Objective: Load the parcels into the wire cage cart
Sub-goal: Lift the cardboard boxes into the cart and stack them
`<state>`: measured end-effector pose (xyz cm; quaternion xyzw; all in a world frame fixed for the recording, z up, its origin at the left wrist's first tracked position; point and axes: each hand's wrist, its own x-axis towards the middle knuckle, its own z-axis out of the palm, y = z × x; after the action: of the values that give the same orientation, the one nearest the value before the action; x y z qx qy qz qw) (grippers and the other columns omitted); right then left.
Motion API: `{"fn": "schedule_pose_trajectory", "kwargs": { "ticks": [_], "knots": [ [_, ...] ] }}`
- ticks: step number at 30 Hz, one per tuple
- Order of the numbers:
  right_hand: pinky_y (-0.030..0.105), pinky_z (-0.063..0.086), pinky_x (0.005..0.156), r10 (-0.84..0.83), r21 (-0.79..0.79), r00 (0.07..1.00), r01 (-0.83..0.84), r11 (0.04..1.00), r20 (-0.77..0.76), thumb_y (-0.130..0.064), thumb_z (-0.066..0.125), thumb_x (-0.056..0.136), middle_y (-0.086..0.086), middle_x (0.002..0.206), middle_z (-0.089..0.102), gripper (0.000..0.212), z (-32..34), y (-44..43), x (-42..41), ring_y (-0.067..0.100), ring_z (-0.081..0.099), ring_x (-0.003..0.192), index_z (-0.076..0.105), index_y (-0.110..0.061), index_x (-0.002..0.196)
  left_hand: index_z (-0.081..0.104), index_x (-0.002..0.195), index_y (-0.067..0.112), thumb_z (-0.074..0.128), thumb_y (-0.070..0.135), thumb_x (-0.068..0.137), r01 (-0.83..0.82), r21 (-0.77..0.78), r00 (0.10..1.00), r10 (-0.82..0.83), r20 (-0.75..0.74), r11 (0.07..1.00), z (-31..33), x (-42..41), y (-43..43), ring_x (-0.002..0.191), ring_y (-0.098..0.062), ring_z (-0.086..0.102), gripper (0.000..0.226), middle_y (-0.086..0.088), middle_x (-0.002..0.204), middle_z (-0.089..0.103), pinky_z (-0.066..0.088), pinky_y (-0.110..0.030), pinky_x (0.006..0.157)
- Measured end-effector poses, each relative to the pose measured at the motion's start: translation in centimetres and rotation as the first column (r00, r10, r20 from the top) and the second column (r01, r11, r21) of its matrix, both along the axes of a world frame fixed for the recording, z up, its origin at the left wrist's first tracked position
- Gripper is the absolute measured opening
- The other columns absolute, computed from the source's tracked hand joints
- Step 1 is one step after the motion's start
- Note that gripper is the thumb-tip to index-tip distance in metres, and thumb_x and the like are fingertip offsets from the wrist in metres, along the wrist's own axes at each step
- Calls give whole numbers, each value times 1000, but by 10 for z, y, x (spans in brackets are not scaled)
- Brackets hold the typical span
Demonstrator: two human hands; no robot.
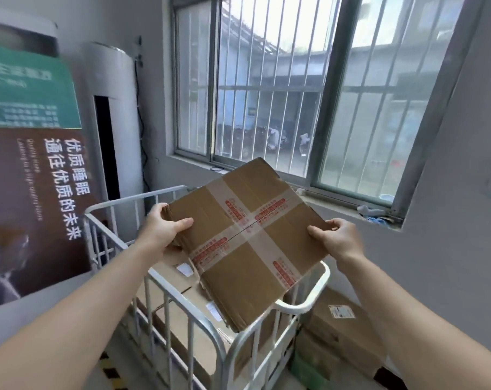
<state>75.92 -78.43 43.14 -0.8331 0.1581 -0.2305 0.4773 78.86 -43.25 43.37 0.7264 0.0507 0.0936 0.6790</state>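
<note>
Fingers point(163, 208) of the left hand point(165, 225) curl round the left corner of a flat cardboard parcel point(252, 243), with the thumb laid along its top face. The right hand point(340, 238) pinches the opposite corner in the same way, thumb on top and the other fingers folded over the edge. Two bands of clear tape printed in red cross at the middle of the parcel. It is held in the air, tilted with its near corner lowest, above the white wire cage cart point(320, 288). That low corner overlaps the cart's near rail in view, and whether the two touch cannot be told. Inside the cart, brown cartons point(182, 319) with small white labels lie flat. Just beside the cart on the right, a stack of boxes point(342, 336) stands on the floor, the top one bearing a label. A barred window point(266, 80) fills the wall behind, and a white tower unit point(120, 122) stands in the corner to its left. A dark printed board point(33, 198) with white characters leans at the far left. Yellow-and-black striped tape point(110, 371) marks the floor near the cart's left side.
</note>
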Motion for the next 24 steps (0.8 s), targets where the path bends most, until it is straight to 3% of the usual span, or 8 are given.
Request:
{"fn": "schedule_pose_trajectory", "kwargs": {
  "ticks": [6, 11, 18, 24],
  "knots": [
    [43, 54, 88, 38, -46, 999, -38, 998, 0, -50, 79, 62, 3, 99, 69, 38, 1, 89, 47, 23, 64, 95, 66, -26, 89, 48, 113, 19, 79, 13, 78, -65, -9, 998, 65, -8, 998, -6, 26, 85, 99, -38, 62, 47, -11, 115, 58, 56, -62, 69],
    [43, 50, 94, 81, -94, 996, -85, 992, -47, -49, 78, 68, 3, 112, 66, 48, -3, 136, 110, 24, 58, 107, 67, -24, 107, 45, 113, 13, 77, 10, 79, -100, -8, 993, 99, -66, 995, -21, 74, 128, 95, -37, 61, 47, -15, 118, 55, 58, -52, 64],
    [40, 43, 105, 191, -115, 978, -200, 973, -79, -39, 77, 76, 4, 127, 63, 58, -2, 203, 223, 23, 54, 122, 60, -20, 128, 42, 119, 14, 76, 4, 80, -233, -38, 970, 230, -78, 972, -40, 155, 180, 105, -41, 60, 52, -15, 122, 53, 56, -59, 70],
    [40, 42, 106, 212, -102, 970, -224, 969, -119, -36, 77, 76, 5, 128, 62, 57, -7, 250, 300, 22, 54, 121, 60, -22, 128, 38, 110, 15, 79, 8, 77, -294, -24, 951, 290, -105, 955, -41, 224, 227, 89, -34, 59, 54, -18, 119, 54, 58, -51, 63]
  ]
}}
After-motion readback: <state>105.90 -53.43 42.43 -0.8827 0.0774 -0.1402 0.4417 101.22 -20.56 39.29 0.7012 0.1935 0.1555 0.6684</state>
